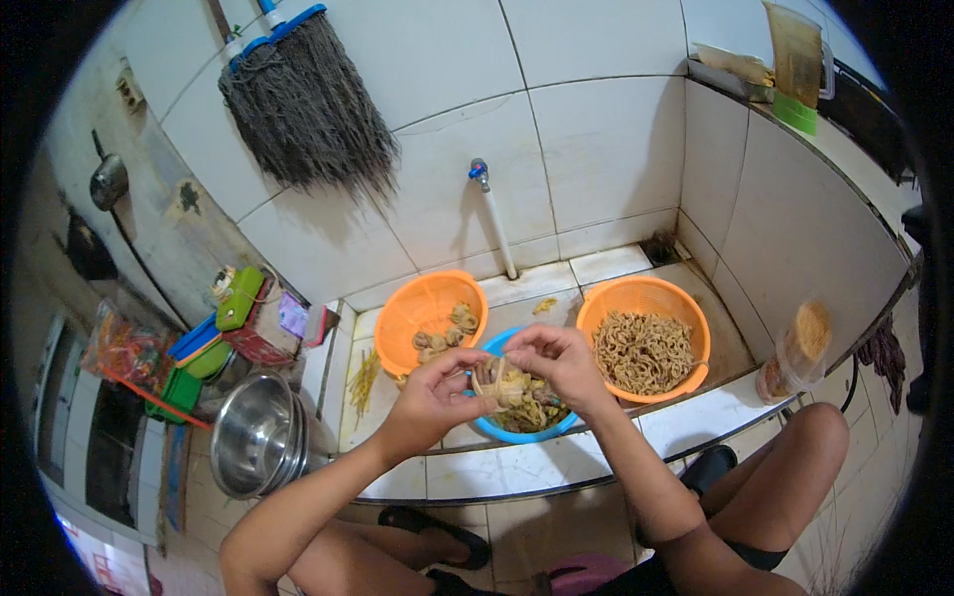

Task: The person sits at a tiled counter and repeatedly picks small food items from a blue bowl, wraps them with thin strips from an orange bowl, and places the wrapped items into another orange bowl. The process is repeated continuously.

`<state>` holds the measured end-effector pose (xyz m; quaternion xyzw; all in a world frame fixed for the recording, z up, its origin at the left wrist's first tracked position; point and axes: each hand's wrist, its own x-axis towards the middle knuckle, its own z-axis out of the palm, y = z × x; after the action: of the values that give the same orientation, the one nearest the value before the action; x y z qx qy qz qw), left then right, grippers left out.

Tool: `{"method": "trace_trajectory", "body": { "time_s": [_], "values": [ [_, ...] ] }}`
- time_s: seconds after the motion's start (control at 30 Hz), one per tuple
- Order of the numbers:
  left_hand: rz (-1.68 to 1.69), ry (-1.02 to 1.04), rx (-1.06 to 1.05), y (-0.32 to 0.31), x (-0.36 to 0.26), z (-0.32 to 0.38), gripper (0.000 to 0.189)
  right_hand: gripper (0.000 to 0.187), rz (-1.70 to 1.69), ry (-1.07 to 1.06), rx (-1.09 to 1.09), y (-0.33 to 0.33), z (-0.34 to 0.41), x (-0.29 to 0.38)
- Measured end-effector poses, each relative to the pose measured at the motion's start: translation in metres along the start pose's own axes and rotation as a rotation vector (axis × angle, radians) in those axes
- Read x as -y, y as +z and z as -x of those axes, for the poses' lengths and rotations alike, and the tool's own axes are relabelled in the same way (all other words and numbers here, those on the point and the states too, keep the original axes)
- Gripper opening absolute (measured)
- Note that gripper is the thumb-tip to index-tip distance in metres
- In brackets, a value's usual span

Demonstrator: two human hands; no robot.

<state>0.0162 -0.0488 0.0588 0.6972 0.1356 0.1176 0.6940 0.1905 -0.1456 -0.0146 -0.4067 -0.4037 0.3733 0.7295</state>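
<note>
My left hand (425,406) holds a small bundle (501,387) wound with pale strands, likely animal intestine, between thumb and fingers. At the bundle's upper right, the fingertips of my right hand (559,365) pinch the strand. Beneath both hands is a blue plastic basin (488,428) with yellowish-green, leafy-looking pieces (533,417), partly hidden by the hands. To the left, an orange plastic colander (406,320) contains several similar wound bundles (447,335). The orange colander (589,298) on the right holds a heap of brownish, curled intestine-like strands (642,350).
A tiled ledge (536,465) edges the wash area. Stacked steel bowls (253,436) stand left, near yellow stalks (363,380). A pipe with a tap (498,223) rises behind. A grey mop (305,112) hangs above. At right stands a clear container with wooden sticks (797,350).
</note>
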Motion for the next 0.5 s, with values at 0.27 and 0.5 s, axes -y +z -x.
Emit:
{"method": "trace_trajectory", "body": {
  "time_s": [0.27,0.5],
  "values": [
    [-0.035,-0.036,-0.320,-0.021,-0.003,0.002,0.044,0.014,0.776,-0.355,0.295,0.023,0.008,0.006],
    [-0.248,-0.015,-0.320,-0.023,0.008,0.004,0.045,0.011,0.818,-0.353,0.379,0.029,0.017,0.043]
  ]
}}
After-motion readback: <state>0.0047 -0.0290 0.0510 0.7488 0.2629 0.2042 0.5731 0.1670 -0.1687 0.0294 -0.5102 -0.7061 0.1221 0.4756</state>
